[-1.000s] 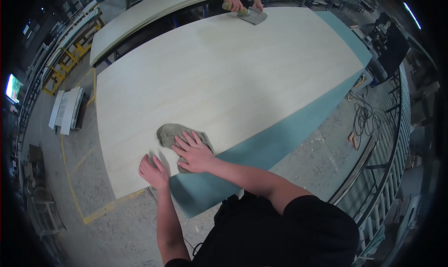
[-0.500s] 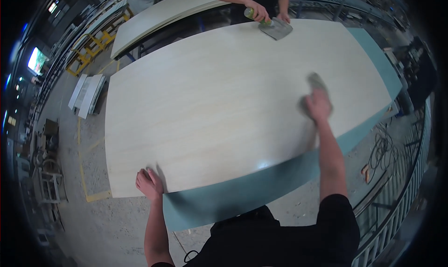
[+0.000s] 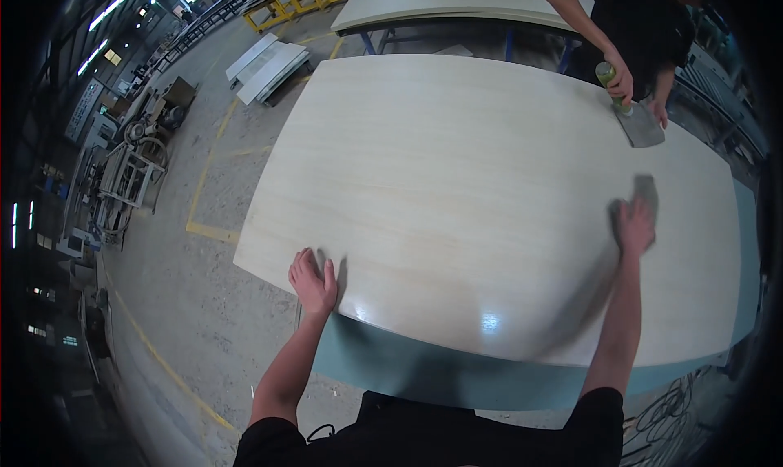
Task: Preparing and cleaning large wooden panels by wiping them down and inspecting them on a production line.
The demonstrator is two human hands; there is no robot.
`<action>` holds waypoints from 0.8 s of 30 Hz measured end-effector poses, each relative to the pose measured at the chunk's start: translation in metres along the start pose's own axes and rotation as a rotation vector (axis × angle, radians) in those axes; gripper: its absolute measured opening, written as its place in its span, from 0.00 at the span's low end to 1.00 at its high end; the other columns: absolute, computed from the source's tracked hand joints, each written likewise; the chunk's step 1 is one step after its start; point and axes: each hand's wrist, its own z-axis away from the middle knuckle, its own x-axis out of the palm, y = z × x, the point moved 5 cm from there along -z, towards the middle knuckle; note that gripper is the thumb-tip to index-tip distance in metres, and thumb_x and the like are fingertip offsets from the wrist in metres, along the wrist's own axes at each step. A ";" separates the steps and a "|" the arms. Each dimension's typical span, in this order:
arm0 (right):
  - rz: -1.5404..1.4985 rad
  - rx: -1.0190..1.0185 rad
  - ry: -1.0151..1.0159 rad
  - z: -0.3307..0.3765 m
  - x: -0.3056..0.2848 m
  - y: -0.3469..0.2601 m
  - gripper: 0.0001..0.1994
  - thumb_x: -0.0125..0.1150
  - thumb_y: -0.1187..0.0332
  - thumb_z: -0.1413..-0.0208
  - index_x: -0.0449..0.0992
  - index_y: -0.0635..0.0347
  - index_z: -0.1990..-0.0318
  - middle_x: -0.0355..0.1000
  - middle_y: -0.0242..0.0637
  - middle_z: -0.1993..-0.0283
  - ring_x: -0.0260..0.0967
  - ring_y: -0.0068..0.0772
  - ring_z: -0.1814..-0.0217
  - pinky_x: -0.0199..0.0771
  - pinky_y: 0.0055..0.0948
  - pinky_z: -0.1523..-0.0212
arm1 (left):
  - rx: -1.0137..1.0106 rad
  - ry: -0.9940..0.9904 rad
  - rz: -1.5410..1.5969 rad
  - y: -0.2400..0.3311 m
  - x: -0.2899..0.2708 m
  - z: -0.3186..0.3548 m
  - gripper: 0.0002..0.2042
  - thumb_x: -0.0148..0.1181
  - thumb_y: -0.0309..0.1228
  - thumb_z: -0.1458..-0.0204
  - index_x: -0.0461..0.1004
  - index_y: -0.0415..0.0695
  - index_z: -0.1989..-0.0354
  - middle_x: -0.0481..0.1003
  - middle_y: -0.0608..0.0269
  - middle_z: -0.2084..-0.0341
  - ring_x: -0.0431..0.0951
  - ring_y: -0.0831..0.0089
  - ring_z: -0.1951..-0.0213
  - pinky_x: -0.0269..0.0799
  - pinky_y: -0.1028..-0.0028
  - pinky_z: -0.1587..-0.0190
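Note:
A large pale, smooth panel [image 3: 457, 190] lies flat in front of me, over a blue-green sheet [image 3: 457, 381] that sticks out along its near and right sides. My left hand [image 3: 314, 283] rests at the panel's near left edge, fingers apart, holding nothing. On the right part of the panel, my right hand [image 3: 636, 226] presses and grips a grey flat piece [image 3: 646, 190]; I cannot tell whether it is cloth or an abrasive sheet. Across from me, another person's hand [image 3: 621, 84] holds a green cylindrical thing [image 3: 605, 74] beside a broad grey flat piece [image 3: 642, 129].
Beyond the far edge stands another pale panel [image 3: 457, 6] on a dark frame with blue legs. White boards [image 3: 269, 67] are stacked on the floor at the left, near yellow racks [image 3: 298, 6]. Wheeled metal equipment [image 3: 130, 173] stands farther left. Cables [image 3: 665, 414] lie at lower right.
The view has swung, so the panel appears farther right and more of the left floor shows. My right hand remains on the grey piece, less blurred now. My left hand stays at the edge.

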 end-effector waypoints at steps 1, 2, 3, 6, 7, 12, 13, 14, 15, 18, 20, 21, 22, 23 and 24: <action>-0.067 -0.104 -0.062 0.007 -0.024 -0.097 0.37 0.47 0.34 0.30 0.65 0.45 0.22 0.60 0.43 0.18 0.56 0.60 0.18 0.56 0.61 0.22 | -0.024 -0.011 -0.011 -0.005 -0.006 0.002 0.28 0.62 0.41 0.36 0.68 0.36 0.33 0.71 0.43 0.35 0.67 0.46 0.29 0.51 0.48 0.25; -0.110 -0.232 0.044 0.013 -0.036 -0.163 0.36 0.51 0.37 0.31 0.69 0.49 0.25 0.63 0.45 0.20 0.56 0.56 0.18 0.57 0.60 0.22 | -0.015 -0.014 0.007 0.001 0.002 -0.002 0.28 0.62 0.41 0.36 0.68 0.36 0.33 0.71 0.43 0.35 0.67 0.46 0.29 0.51 0.48 0.25; -0.262 -0.445 0.302 0.023 -0.042 -0.219 0.33 0.56 0.41 0.34 0.74 0.55 0.31 0.71 0.49 0.28 0.66 0.54 0.25 0.66 0.56 0.28 | 0.020 -0.004 0.042 0.013 0.014 -0.007 0.28 0.60 0.40 0.34 0.66 0.36 0.31 0.70 0.42 0.34 0.66 0.45 0.30 0.52 0.49 0.25; -0.716 -0.774 -0.023 0.146 -0.148 -0.464 0.20 0.66 0.58 0.53 0.80 0.62 0.55 0.78 0.52 0.51 0.75 0.56 0.46 0.77 0.56 0.46 | 0.048 0.005 0.016 -0.006 0.000 -0.004 0.30 0.57 0.40 0.33 0.63 0.33 0.28 0.68 0.39 0.32 0.65 0.43 0.29 0.52 0.49 0.25; -0.881 -0.850 -0.025 0.200 -0.155 -0.518 0.17 0.66 0.60 0.57 0.80 0.61 0.61 0.77 0.52 0.54 0.75 0.58 0.48 0.75 0.57 0.46 | 0.038 0.033 0.029 -0.007 0.003 -0.002 0.31 0.57 0.41 0.34 0.63 0.33 0.28 0.68 0.38 0.32 0.65 0.42 0.29 0.52 0.48 0.25; -0.693 -1.412 0.005 0.429 -0.124 -0.657 0.38 0.66 0.48 0.44 0.70 0.48 0.26 0.54 0.47 0.16 0.45 0.60 0.12 0.34 0.67 0.15 | 0.144 0.126 0.299 0.031 0.029 -0.015 0.33 0.55 0.47 0.31 0.64 0.28 0.29 0.67 0.33 0.32 0.67 0.38 0.31 0.60 0.47 0.28; -0.698 -1.394 -0.077 0.427 -0.117 -0.658 0.38 0.65 0.46 0.43 0.69 0.47 0.25 0.54 0.46 0.16 0.44 0.59 0.12 0.33 0.66 0.15 | 0.119 0.122 0.353 0.031 0.037 -0.014 0.34 0.54 0.48 0.30 0.65 0.28 0.30 0.67 0.32 0.32 0.68 0.37 0.32 0.61 0.47 0.29; -0.736 -1.422 -0.161 0.439 -0.129 -0.658 0.38 0.64 0.45 0.42 0.69 0.47 0.25 0.54 0.46 0.15 0.43 0.59 0.12 0.32 0.65 0.15 | 0.063 0.142 0.363 0.014 0.033 -0.009 0.34 0.53 0.50 0.29 0.65 0.27 0.30 0.67 0.31 0.32 0.69 0.36 0.33 0.62 0.47 0.30; -0.745 -1.427 -0.169 0.442 -0.150 -0.651 0.38 0.64 0.45 0.42 0.69 0.47 0.25 0.54 0.46 0.15 0.43 0.59 0.12 0.32 0.65 0.15 | 0.021 0.108 0.329 -0.004 0.022 -0.004 0.35 0.52 0.50 0.29 0.63 0.27 0.29 0.67 0.32 0.32 0.68 0.37 0.31 0.60 0.47 0.28; -0.799 -1.247 -0.258 0.371 -0.159 -0.603 0.38 0.62 0.39 0.39 0.71 0.50 0.27 0.57 0.45 0.16 0.43 0.59 0.12 0.33 0.66 0.15 | -0.003 0.092 0.093 -0.032 0.011 0.011 0.36 0.50 0.50 0.27 0.59 0.28 0.26 0.65 0.34 0.29 0.63 0.39 0.27 0.56 0.48 0.25; -0.751 -0.943 -0.163 0.264 -0.120 -0.530 0.39 0.65 0.41 0.43 0.74 0.53 0.29 0.61 0.46 0.20 0.48 0.57 0.14 0.37 0.65 0.16 | 0.014 0.042 0.065 -0.028 0.022 0.010 0.35 0.49 0.50 0.27 0.59 0.29 0.25 0.65 0.34 0.29 0.63 0.40 0.27 0.56 0.49 0.25; -0.710 -0.801 -0.165 0.211 -0.113 -0.482 0.37 0.66 0.44 0.45 0.74 0.54 0.30 0.62 0.47 0.20 0.50 0.57 0.16 0.41 0.66 0.17 | -0.019 0.028 -0.006 -0.032 0.021 0.011 0.34 0.48 0.49 0.26 0.59 0.30 0.25 0.65 0.35 0.29 0.63 0.41 0.27 0.55 0.49 0.25; -0.692 -0.555 0.126 0.152 -0.090 -0.405 0.32 0.66 0.49 0.48 0.79 0.56 0.38 0.68 0.49 0.27 0.60 0.56 0.22 0.52 0.63 0.21 | 0.018 0.008 0.018 -0.019 0.030 0.009 0.34 0.48 0.49 0.26 0.59 0.30 0.25 0.65 0.35 0.29 0.63 0.41 0.27 0.55 0.49 0.25; -0.723 -0.430 -0.069 0.102 -0.088 -0.341 0.26 0.66 0.54 0.51 0.82 0.57 0.47 0.74 0.49 0.37 0.68 0.54 0.31 0.63 0.60 0.30 | -0.021 0.000 -0.019 -0.029 0.021 0.012 0.33 0.47 0.48 0.26 0.59 0.30 0.25 0.65 0.36 0.28 0.63 0.42 0.27 0.55 0.49 0.25; -0.712 -0.301 0.102 0.073 -0.086 -0.256 0.22 0.66 0.55 0.54 0.82 0.58 0.54 0.75 0.50 0.44 0.71 0.53 0.37 0.67 0.59 0.35 | -0.053 -0.004 -0.042 -0.030 0.017 0.012 0.33 0.47 0.48 0.25 0.59 0.31 0.24 0.65 0.37 0.28 0.64 0.43 0.27 0.54 0.50 0.24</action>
